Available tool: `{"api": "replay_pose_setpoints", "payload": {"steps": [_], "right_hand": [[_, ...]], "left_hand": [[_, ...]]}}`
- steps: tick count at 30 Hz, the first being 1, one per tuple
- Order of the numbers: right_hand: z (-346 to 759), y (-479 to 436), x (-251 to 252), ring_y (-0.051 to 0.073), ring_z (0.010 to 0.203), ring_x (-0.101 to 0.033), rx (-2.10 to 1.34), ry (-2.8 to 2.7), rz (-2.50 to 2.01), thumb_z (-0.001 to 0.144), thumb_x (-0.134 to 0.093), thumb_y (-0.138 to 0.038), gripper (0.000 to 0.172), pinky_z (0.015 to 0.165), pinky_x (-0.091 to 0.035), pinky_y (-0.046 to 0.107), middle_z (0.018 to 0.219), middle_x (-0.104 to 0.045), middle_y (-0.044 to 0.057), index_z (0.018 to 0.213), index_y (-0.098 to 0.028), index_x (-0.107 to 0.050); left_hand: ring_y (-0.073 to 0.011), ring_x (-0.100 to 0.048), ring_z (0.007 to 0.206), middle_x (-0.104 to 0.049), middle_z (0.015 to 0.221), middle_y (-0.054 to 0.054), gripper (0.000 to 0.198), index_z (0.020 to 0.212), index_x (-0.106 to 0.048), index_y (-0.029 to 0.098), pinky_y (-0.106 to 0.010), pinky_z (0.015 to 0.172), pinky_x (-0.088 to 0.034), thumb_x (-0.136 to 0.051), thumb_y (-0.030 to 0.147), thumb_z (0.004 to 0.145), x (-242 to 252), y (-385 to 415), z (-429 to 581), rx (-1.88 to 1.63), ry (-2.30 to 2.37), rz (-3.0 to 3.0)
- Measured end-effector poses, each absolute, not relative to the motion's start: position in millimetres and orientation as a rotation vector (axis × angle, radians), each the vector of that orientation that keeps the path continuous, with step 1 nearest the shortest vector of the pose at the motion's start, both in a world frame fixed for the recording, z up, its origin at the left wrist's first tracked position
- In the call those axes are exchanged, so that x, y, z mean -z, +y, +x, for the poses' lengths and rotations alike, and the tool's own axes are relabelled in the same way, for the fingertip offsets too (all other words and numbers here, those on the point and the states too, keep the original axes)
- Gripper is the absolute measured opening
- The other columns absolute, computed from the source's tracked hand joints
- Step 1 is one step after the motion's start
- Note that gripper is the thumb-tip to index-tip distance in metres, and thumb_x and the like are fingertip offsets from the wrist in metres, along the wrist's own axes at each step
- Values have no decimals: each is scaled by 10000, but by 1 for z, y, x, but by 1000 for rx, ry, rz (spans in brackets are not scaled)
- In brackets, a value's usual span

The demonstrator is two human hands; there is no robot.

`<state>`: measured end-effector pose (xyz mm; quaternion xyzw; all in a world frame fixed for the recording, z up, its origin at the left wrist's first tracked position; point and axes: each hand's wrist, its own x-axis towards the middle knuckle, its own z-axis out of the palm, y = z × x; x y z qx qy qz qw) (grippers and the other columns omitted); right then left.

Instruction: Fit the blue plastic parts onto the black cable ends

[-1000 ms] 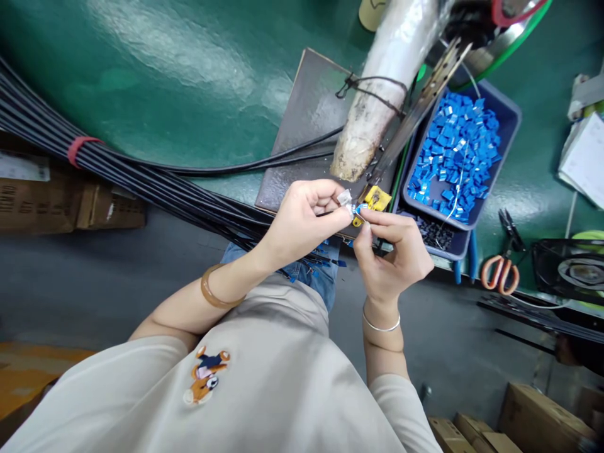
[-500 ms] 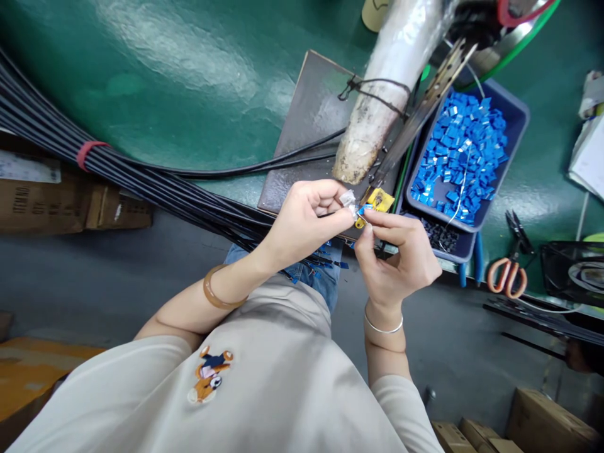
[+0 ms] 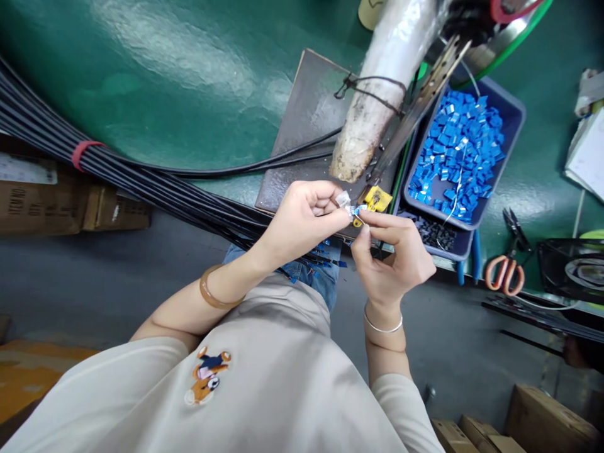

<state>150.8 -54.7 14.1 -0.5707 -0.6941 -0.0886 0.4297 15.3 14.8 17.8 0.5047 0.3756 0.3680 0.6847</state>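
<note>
My left hand (image 3: 309, 211) is closed in a pinch on a small whitish, clear-looking connector (image 3: 343, 199). Against its fingertips sits a tiny blue piece (image 3: 357, 210), partly covered by the fingers. Close by on the right, my right hand (image 3: 394, 248) pinches a thin silvery wire (image 3: 360, 220), its end touching or nearly touching the blue piece. Just behind the fingertips lies a yellow block (image 3: 378, 199) with dark stains. Above it, a slanted metal rod (image 3: 401, 135) points down toward the hands, beside a plastic-wrapped white tube (image 3: 365, 119).
A bundle of black cables (image 3: 155, 182) runs along the bench's left edge. At right, a bin (image 3: 512, 141) of blue parts rests on another with black parts (image 3: 431, 234). Orange-handled scissors (image 3: 504, 275) lie farther right. Below the tube is a dark board (image 3: 309, 94).
The view has shifted slightly, moving the bench a little left. My hands keep nearly the same pose; the blue piece shows a little more between the fingertips.
</note>
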Motion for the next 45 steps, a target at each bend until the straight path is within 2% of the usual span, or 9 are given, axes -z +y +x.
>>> {"api": "replay_pose_setpoints", "payload": {"steps": [29, 45], "right_hand": [[150, -56, -14, 134, 762, -718, 247, -1743, -1418, 783, -649, -79, 183, 677, -571, 254, 881, -754, -5, 802, -232, -549], [149, -53, -14, 123, 768, -711, 270, -1724, -1431, 760, -680, -51, 206, 686, -569, 239, 868, -745, 4, 817, -215, -569]], "left_hand": [[-34, -371, 504, -449, 555, 43, 133, 617, -553, 135, -157, 466, -300, -641, 119, 716, -17, 14, 12, -809, 841, 1132], [-32, -415, 519, -463, 567, 46, 145, 623, -526, 141, -140, 489, -343, -614, 59, 704, -19, 14, 16, -870, 821, 1145]]}}
